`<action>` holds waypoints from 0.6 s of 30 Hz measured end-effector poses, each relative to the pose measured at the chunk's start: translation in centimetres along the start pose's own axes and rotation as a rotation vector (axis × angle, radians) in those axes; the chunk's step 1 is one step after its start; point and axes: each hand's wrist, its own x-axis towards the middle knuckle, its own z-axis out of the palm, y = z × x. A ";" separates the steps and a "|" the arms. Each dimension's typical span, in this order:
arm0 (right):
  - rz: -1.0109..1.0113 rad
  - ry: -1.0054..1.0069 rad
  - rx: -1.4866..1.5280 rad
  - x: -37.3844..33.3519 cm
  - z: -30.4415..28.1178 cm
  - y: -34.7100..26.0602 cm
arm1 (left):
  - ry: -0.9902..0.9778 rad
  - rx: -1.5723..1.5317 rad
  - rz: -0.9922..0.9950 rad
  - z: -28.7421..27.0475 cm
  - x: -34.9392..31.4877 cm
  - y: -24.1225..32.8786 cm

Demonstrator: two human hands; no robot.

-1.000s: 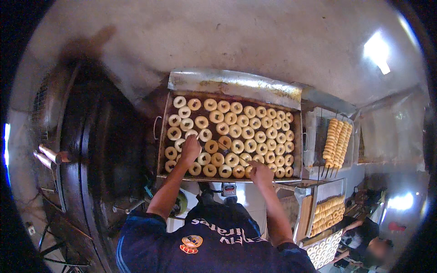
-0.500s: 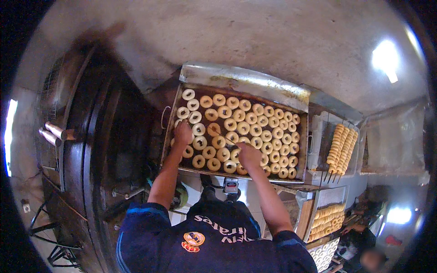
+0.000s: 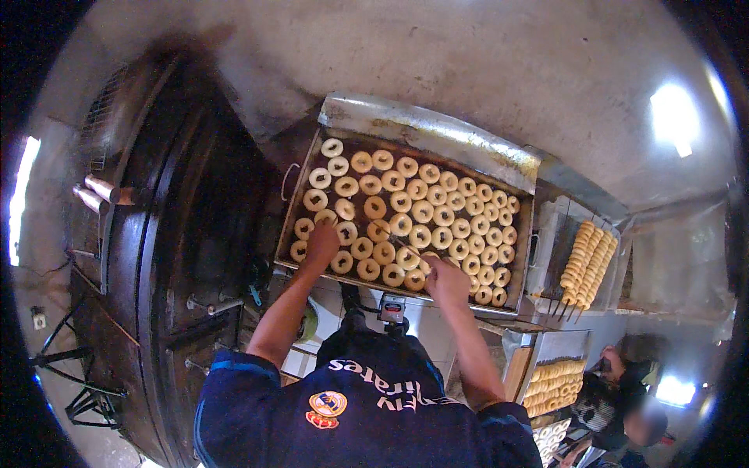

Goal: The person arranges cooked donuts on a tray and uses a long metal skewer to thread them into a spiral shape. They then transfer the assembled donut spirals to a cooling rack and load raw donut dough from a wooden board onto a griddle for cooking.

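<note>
Doughnut rings [image 3: 422, 210] float in rows in a wide rectangular fryer [image 3: 292, 222] in front of me. Several at the left are pale; most of the rest are golden. My right hand [image 3: 448, 282] is closed on a thin stick [image 3: 399, 240] near the fryer's front edge. The stick slants up and left, its tip at a golden ring [image 3: 378, 230] left of the middle. Over the left part of the fryer, my left hand [image 3: 322, 246] is closed, its fingertips by a pale ring [image 3: 325, 217]. Whatever it may hold cannot be made out.
Skewers of stacked rings [image 3: 587, 261] lie at the right of the fryer. A tray of more rings [image 3: 555, 384] stands nearer, with a person [image 3: 616, 405] beside it. Dark metal cabinets [image 3: 195, 257] fill the left side. A metal splash guard [image 3: 429, 136] rises behind the fryer.
My right hand has moved right and slightly nearer, and the stick has moved nearer with it. My left hand has come slightly nearer. Some rings at the left have shifted; the view has turned slightly.
</note>
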 end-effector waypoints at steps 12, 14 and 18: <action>-0.052 -0.033 -0.016 -5.6 -3.8 5.2 | 0.072 0.064 -0.256 -1.3 -8.7 0.2; -0.063 -0.069 -0.010 -6.4 -2.8 7.1 | 0.005 0.030 -0.230 -1.1 -9.0 3.5; -0.067 -0.076 -0.050 -5.5 0.6 7.5 | -0.128 0.252 0.005 3.1 -6.9 5.3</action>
